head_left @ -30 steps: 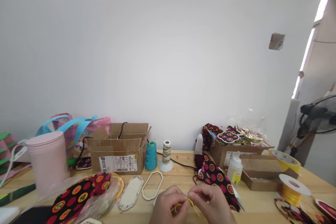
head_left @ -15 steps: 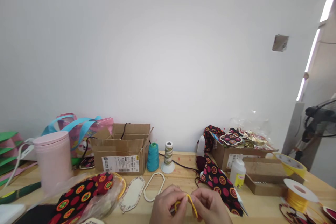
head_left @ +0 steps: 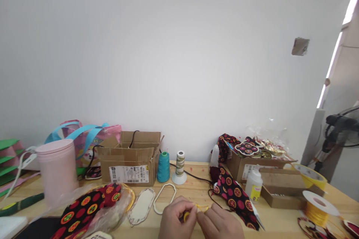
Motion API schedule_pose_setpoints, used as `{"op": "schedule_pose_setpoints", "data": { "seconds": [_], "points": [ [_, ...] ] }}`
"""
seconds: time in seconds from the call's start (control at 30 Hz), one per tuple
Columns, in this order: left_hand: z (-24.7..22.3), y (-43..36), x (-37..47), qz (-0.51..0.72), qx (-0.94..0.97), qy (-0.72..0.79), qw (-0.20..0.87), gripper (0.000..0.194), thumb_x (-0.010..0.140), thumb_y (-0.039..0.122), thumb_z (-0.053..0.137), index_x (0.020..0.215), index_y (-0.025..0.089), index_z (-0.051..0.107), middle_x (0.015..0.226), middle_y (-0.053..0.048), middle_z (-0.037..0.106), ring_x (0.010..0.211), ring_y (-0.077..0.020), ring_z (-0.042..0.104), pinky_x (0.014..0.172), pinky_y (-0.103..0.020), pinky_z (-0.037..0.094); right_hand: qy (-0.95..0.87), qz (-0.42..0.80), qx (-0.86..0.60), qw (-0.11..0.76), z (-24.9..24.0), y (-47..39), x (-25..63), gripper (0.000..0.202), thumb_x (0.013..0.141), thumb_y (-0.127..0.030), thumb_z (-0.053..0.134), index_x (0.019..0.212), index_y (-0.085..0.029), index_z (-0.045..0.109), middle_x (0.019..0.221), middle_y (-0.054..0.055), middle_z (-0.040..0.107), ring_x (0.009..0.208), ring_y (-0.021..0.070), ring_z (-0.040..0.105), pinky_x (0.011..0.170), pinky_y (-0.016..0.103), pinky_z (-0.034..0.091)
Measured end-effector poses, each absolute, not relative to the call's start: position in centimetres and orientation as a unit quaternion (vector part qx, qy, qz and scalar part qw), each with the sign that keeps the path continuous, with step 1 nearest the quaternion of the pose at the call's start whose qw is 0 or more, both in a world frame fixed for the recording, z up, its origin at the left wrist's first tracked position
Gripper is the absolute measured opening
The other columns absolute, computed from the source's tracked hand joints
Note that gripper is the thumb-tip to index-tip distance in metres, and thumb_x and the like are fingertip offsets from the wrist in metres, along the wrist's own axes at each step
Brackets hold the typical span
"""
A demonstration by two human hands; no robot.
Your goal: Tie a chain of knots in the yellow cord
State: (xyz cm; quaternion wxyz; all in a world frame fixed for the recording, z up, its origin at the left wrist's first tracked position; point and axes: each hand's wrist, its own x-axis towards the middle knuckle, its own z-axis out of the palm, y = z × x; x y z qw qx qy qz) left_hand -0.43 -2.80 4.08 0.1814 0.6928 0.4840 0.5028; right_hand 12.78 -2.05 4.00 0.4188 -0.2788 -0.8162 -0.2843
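Observation:
At the bottom middle, my left hand (head_left: 178, 219) is closed in a pinch on a yellow cord (head_left: 202, 206). My right hand (head_left: 220, 222) meets it, its fingers curled and its tips at the same cord. A short stretch of the cord arches above the fingertips, and another bit shows inside the curl of my left hand. Its ends are hidden by my fingers. Just behind my left hand lie a thin pale frame (head_left: 155, 205) and a flat scalloped plate (head_left: 142, 205). Patterned dark fabric (head_left: 234, 194) lies beyond my right hand, over scissors (head_left: 258, 216).
A spool of yellow cord (head_left: 318, 207), a glue bottle (head_left: 254, 186) and an open cardboard box (head_left: 288, 192) stand at right. Thread cones (head_left: 163, 168) are at the back beside a larger box (head_left: 127, 168). A pink canister (head_left: 57, 173) and bagged fabric (head_left: 86, 209) are at left.
My right hand has turned over, its back now facing up, and moved in against the left. The cord end that hung between the hands now loops above the fingertips.

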Motion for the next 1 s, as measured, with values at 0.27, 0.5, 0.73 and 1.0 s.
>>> {"op": "schedule_pose_setpoints", "data": {
  "seconds": [0.27, 0.5, 0.73, 1.0],
  "points": [
    [4.9, -3.2, -0.3, 0.441, 0.741, 0.477, 0.170, 0.022, 0.072, 0.015, 0.047, 0.062, 0.016, 0.066, 0.059, -0.005, 0.061, 0.057, -0.0148, 0.057, 0.051, -0.021, 0.042, -0.815, -0.248, -0.322, 0.413, 5.4, -2.7, 14.2, 0.024, 0.081, -0.021, 0.042, 0.063, -0.024, 0.058, 0.061, 0.000, 0.056, 0.056, 0.0133, 0.047, 0.052, 0.024, 0.033],
    [4.6, -3.2, -0.1, 0.406, 0.790, 0.439, 0.136, 0.022, 0.070, 0.012, 0.048, 0.060, 0.015, 0.066, 0.056, -0.004, 0.058, 0.054, -0.0128, 0.055, 0.048, -0.018, 0.039, -0.822, -0.076, -0.310, 0.472, 5.9, -1.7, 15.1, 0.017, 0.074, -0.029, 0.053, 0.061, -0.024, 0.063, 0.065, 0.003, 0.052, 0.062, 0.0155, 0.050, 0.053, 0.025, 0.041],
    [4.6, -3.3, -0.3, 0.403, 0.815, 0.403, 0.106, 0.022, 0.074, 0.013, 0.046, 0.062, 0.013, 0.064, 0.058, -0.006, 0.058, 0.057, -0.0129, 0.055, 0.053, -0.018, 0.043, -0.744, 0.196, -0.385, 0.509, 4.3, -0.9, 15.0, 0.026, 0.068, -0.039, 0.058, 0.053, -0.018, 0.062, 0.065, 0.003, 0.053, 0.066, 0.0167, 0.054, 0.061, 0.026, 0.045],
    [4.0, -3.2, -0.5, 0.429, 0.814, 0.389, 0.032, 0.017, 0.073, 0.011, 0.048, 0.069, 0.014, 0.065, 0.059, -0.004, 0.064, 0.058, -0.0109, 0.059, 0.081, -0.028, 0.044, -0.686, 0.311, -0.413, 0.513, 3.6, -0.8, 14.6, 0.023, 0.064, -0.035, 0.062, 0.052, -0.015, 0.062, 0.061, 0.002, 0.051, 0.061, 0.0158, 0.050, 0.056, 0.025, 0.040]
  ]
}}
